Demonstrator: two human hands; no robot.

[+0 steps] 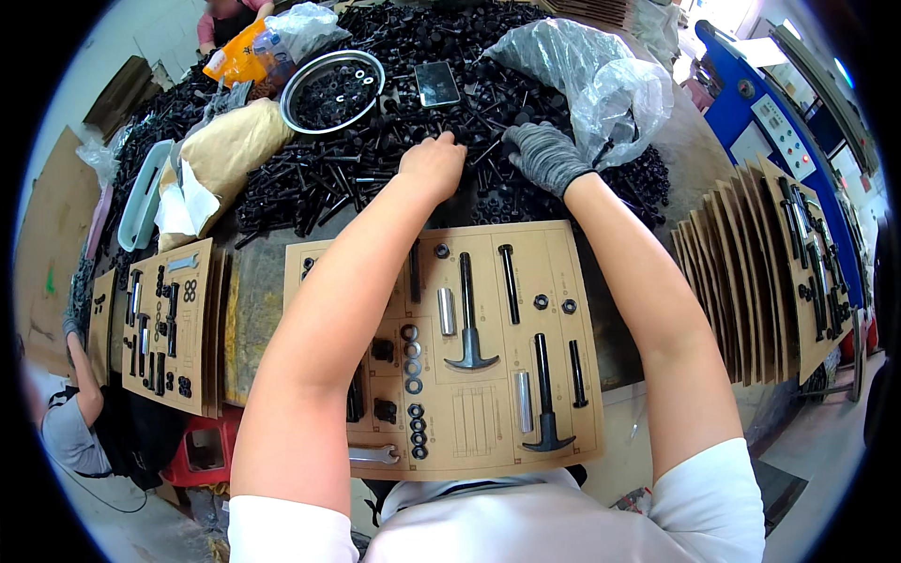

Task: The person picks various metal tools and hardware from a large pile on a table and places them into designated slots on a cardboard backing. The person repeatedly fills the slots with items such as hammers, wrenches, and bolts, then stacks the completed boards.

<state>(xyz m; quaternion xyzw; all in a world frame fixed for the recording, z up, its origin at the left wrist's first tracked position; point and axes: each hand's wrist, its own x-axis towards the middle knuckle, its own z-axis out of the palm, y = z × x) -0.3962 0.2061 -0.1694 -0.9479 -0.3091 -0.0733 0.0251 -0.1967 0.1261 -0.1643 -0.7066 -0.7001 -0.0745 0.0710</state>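
Observation:
My bare left hand (435, 167) reaches into the near side of a big heap of black bolts (310, 183), its fingers curled in among them. Whatever lies between those fingertips is hidden. To its right, my right hand (549, 158) in a grey striped glove has its fingers bent at the heap, beside a clear plastic bag; what it grips is unclear. Below my forearms lies a brown cardboard sheet (479, 408) bearing T-shaped black bolts (466, 310), silver sleeves (446, 311), nuts (418, 432), washers (412, 352) and a wrench (374, 454). My left forearm covers part of it.
A round metal bowl (371, 70) of small parts and a phone (437, 84) rest on the heap. Filled cardboard sheets stand at left (164, 375) and right (798, 281). A paper sack (235, 141) sits left. Other people are at the far end and left; a blue machine (741, 94) stands right.

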